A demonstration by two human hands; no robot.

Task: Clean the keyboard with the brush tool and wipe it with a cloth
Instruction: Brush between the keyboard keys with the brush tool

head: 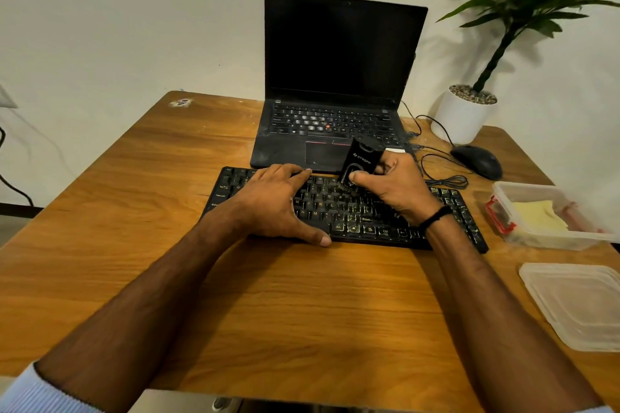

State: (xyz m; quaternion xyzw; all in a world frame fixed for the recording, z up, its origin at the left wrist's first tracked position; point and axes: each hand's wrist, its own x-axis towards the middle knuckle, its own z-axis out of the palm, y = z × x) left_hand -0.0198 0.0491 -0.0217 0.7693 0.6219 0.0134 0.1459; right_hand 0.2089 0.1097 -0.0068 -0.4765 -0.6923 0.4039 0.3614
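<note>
Both arms (151, 295) reach in over the tabletop's (302, 318) near edge. The right hand (397, 186) grips the brush tool (358, 160), bristles down on the keyboard (355, 216) mid-tabletop. The left hand (273, 203) lies flat on its keys, fingers straight.

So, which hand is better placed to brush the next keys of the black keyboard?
The right hand: it grips the black brush tool, bristles on the black keyboard. The left hand rests spread on the keyboard's left part, holding nothing.
</note>
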